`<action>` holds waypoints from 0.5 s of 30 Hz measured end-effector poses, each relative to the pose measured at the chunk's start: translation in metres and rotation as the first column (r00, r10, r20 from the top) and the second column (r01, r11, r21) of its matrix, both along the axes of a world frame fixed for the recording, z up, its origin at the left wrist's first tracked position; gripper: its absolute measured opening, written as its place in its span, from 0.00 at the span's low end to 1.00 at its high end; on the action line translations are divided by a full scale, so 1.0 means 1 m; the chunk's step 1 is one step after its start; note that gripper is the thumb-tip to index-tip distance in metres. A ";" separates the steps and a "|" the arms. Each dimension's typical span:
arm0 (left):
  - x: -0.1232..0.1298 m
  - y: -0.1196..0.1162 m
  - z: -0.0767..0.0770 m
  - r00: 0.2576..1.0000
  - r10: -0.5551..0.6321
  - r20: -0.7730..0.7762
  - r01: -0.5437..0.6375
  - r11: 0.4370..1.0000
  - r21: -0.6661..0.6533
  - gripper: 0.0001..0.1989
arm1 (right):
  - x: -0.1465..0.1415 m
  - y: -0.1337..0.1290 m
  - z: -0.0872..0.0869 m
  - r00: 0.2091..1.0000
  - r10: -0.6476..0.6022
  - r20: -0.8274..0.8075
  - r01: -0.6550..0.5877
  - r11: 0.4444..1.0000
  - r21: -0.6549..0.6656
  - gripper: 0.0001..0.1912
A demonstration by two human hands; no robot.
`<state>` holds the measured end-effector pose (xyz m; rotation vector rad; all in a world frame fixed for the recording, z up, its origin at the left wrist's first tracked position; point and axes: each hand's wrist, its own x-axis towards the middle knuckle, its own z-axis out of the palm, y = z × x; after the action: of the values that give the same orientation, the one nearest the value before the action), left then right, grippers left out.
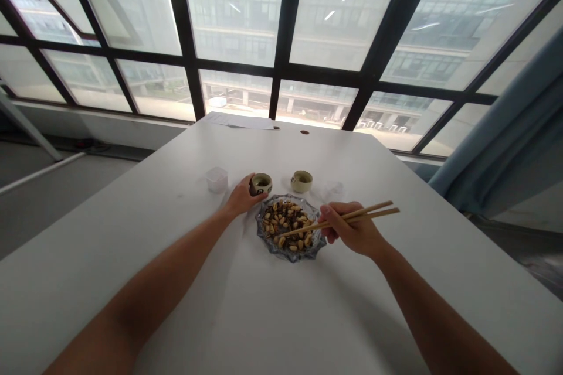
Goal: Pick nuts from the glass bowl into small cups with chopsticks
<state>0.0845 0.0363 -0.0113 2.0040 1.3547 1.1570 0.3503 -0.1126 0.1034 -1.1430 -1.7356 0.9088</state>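
My right hand is closed around a pair of wooden chopsticks, their tips down among the nuts. A scalloped glass dish holds these pale nuts, mixed with thin dark pieces. Beyond the dish's left side, my left hand wraps a small green cup with dark markings on its outside. Something dark lies inside that cup, too small to name. Another green cup stands a little to its right, touched by neither hand.
A clear plastic container stands left of the cups, and a second transparent item sits behind my right hand. Papers lie at the far edge of the white table. Windows rise behind; a blue curtain hangs right.
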 end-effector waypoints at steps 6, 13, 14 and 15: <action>0.000 0.001 -0.001 1.000 0.018 -0.017 -0.017 1.000 0.024 0.41 | -0.011 -0.003 -0.003 0.973 0.131 0.190 -0.152 0.984 0.098 0.23; 0.001 0.001 -0.001 1.000 0.022 -0.016 -0.022 1.000 0.020 0.40 | -0.008 -0.003 -0.001 0.958 0.148 0.245 -0.177 0.979 0.101 0.21; 0.000 0.001 -0.001 1.000 0.021 -0.014 -0.021 1.000 0.018 0.40 | -0.009 -0.004 -0.001 0.958 0.148 0.247 -0.177 0.979 0.099 0.21; 0.000 0.001 -0.001 1.000 0.021 -0.014 -0.021 1.000 0.016 0.40 | -0.009 -0.004 -0.001 0.957 0.152 0.248 -0.180 0.979 0.095 0.21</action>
<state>0.0849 0.0372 -0.0123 2.0174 1.3808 1.1687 0.3411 -0.1166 0.1023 -1.0772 -2.0795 0.7811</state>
